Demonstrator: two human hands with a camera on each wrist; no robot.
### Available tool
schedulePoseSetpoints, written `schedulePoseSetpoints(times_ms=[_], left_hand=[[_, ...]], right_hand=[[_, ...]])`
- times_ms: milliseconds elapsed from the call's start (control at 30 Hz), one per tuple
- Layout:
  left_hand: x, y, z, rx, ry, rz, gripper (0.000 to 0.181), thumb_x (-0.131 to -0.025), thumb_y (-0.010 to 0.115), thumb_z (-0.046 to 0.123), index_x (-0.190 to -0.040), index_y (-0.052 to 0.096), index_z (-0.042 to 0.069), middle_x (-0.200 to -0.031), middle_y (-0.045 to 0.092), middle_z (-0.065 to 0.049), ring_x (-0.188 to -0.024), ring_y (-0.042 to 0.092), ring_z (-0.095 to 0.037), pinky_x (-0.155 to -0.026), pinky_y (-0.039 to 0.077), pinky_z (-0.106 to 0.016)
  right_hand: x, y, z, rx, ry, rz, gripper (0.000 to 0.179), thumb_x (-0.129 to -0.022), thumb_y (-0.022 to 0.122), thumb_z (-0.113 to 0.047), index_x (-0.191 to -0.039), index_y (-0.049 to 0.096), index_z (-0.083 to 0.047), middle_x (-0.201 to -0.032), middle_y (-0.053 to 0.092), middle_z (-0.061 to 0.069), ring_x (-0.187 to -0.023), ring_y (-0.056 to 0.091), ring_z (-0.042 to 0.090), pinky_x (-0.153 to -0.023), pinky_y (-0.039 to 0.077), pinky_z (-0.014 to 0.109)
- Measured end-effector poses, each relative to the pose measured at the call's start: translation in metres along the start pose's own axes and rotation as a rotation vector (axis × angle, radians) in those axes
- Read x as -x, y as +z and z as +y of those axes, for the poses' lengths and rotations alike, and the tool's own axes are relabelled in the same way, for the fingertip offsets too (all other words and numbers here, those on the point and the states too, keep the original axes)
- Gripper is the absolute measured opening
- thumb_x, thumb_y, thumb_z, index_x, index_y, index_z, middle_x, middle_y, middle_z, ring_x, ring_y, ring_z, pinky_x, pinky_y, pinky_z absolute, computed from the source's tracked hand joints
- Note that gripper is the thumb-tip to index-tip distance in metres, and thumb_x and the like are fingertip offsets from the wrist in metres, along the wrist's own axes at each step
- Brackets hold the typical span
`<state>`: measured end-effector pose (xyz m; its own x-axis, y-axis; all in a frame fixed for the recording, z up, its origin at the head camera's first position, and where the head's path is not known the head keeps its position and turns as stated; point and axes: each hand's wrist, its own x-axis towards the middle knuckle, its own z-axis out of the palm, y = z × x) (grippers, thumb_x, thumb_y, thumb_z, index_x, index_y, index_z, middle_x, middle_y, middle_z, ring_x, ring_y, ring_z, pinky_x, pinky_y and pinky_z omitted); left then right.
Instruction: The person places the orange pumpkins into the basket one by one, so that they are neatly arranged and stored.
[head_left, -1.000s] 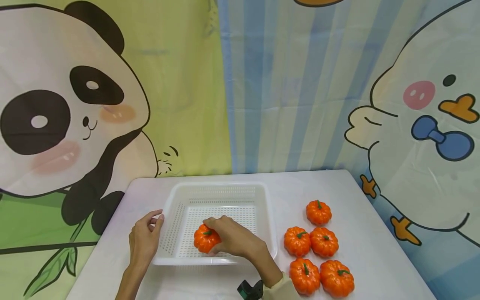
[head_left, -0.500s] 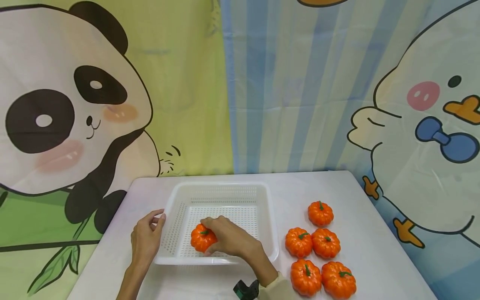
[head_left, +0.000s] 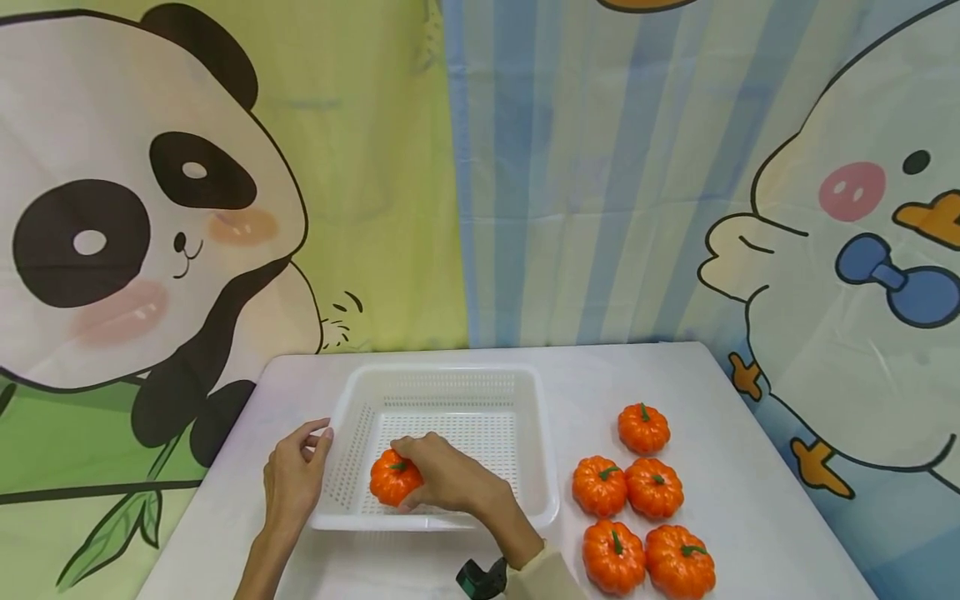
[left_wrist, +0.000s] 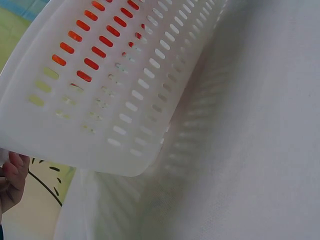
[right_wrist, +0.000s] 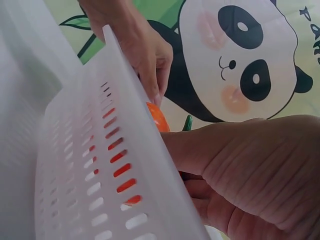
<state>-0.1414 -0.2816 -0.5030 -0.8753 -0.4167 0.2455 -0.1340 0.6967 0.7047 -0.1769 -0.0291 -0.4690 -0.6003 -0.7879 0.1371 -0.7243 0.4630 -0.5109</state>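
Clearly, beginning at the left, the left hand [head_left: 291, 475] has loosely bent fingers with their tips at the left rim of the white slotted plastic basket [head_left: 375, 523]; I cannot tell whether they pinch that rim. In the near left part of the basket is a glossy orange toy pumpkin [head_left: 390, 479], gripped by the right hand [head_left: 442, 475], which reaches over the near rim with its thumb on the near side and its fingers on the far side. Whether the pumpkin touches the basket's floor is hard to tell. It looks light, stiff and smooth, so it could slip in a slack hold; its ribbed sides at the widest part should give the best purchase, while the short green stem [head_left: 398, 467] seems too small to lift by. Farther right, the white worktop [head_left: 622, 375] carries a middle-left pumpkin [head_left: 599, 486], a near-left pumpkin [head_left: 613, 557], a back pumpkin [head_left: 643, 428], a middle-right pumpkin [head_left: 654, 489] and a near-right pumpkin [head_left: 679, 562]. Compared with a second ago, the left hand is at the same rim, the gripped pumpkin and right hand have shifted towards the basket's left wall, and the five loose pumpkins keep their arrangement
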Motion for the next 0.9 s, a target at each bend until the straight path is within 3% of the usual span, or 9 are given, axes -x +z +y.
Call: schedulePoseSetpoints(times_ms=[200, 900], left_hand=[[0.001, 0.000, 0.000, 0.001, 0.002, 0.001, 0.034, -0.108, 0.067, 0.018, -0.137, 0.073, 0.001, -0.102, 0.079, -0.022, -0.068, 0.060, -0.019, -0.057, 0.044, -0.026], [0.000, 0.000, -0.001, -0.006, 0.008, 0.012, 0.033, -0.108, 0.067, 0.019, -0.135, 0.074, 0.001, -0.101, 0.079, -0.023, -0.066, 0.059, -0.019, -0.057, 0.044, -0.025]], right_hand=[[-0.003, 0.006, -0.001, 0.011, 0.019, -0.011, 0.077, -0.080, 0.100, -0.023, -0.148, 0.066, -0.006, -0.134, 0.077, -0.001, -0.111, 0.065, 0.009, -0.107, 0.052, 0.022], [-0.022, 0.018, -0.007, 0.032, 0.014, -0.069, 0.067, -0.081, 0.099, -0.021, -0.140, 0.070, -0.007, -0.125, 0.077, -0.004, -0.106, 0.060, 0.008, -0.103, 0.050, 0.019]])
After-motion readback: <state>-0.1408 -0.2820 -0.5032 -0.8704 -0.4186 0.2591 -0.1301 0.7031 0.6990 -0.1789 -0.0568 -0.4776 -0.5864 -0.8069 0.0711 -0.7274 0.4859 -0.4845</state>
